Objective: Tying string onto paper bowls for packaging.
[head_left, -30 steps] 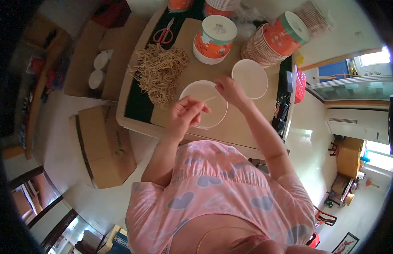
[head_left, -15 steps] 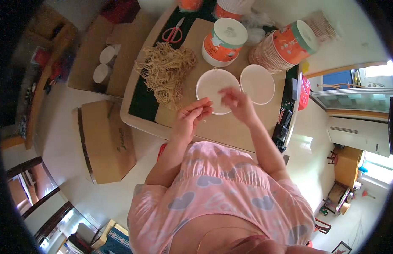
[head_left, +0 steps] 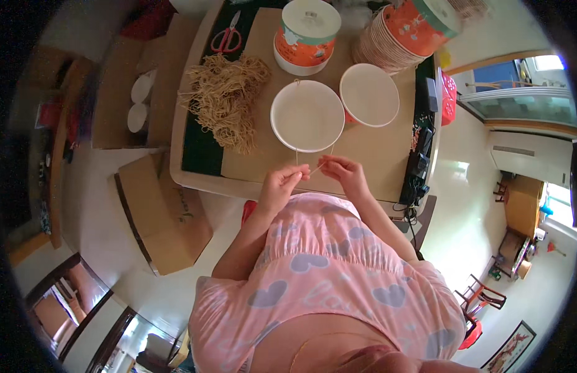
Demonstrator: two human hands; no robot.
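Close to the table's near edge, my left hand (head_left: 283, 184) and my right hand (head_left: 347, 175) face each other with fingertips pinched. A thin beige string (head_left: 317, 168) runs between them, and its strands reach toward the near rim of a white paper tub (head_left: 307, 116). On that tub's far rim a small bit of string shows. Touching or nearly touching it at the right stands a second white tub (head_left: 370, 96). To the left lies a tangled heap of beige strings (head_left: 226, 102), with red-handled scissors (head_left: 228, 40) beyond it.
Behind the tubs stand an upside-down orange and green printed tub (head_left: 307, 46) and a leaning stack of tubs (head_left: 388, 40). Black cables and adapters (head_left: 419, 165) line the table's right edge. Cardboard boxes (head_left: 164, 217) sit on the floor at the left.
My right hand has come down from over the tub to meet the string beside my left hand. The view has shifted, so the table things sit higher in the picture.
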